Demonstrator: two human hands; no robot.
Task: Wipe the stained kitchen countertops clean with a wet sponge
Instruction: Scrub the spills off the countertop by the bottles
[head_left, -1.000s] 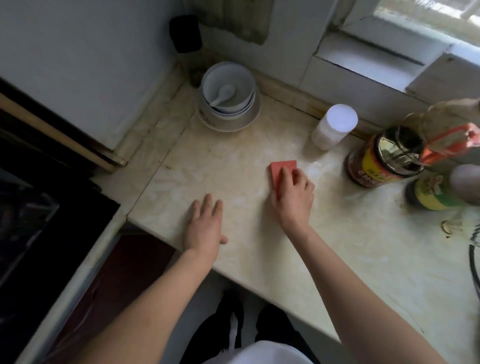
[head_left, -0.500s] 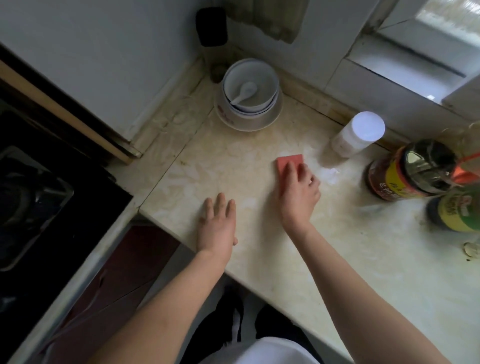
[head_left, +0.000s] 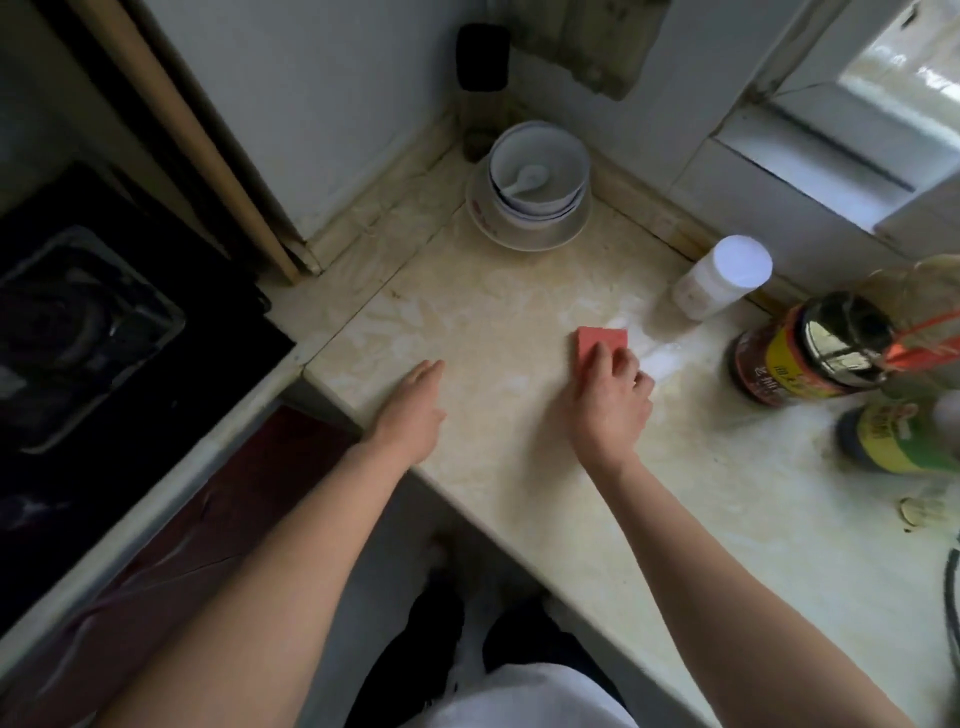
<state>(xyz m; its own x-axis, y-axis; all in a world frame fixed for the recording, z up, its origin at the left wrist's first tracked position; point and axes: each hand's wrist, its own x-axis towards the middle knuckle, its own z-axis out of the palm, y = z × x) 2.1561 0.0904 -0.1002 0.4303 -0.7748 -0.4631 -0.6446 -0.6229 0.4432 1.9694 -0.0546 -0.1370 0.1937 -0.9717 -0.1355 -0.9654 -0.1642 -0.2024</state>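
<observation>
As the straight-fingered left hand (head_left: 411, 410) is tilting off the tabletop (head_left: 467, 322), the right hand (head_left: 613, 405) is gripping the sponge (head_left: 600, 340), still wiping.

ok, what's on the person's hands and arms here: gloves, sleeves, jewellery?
Nothing worn. The left hand and right hand are ungloved, with no ring, watch or bracelet showing. The left forearm and right forearm are bare as far as the frame shows; no sleeve is in view. A white top shows at the bottom edge.
</observation>
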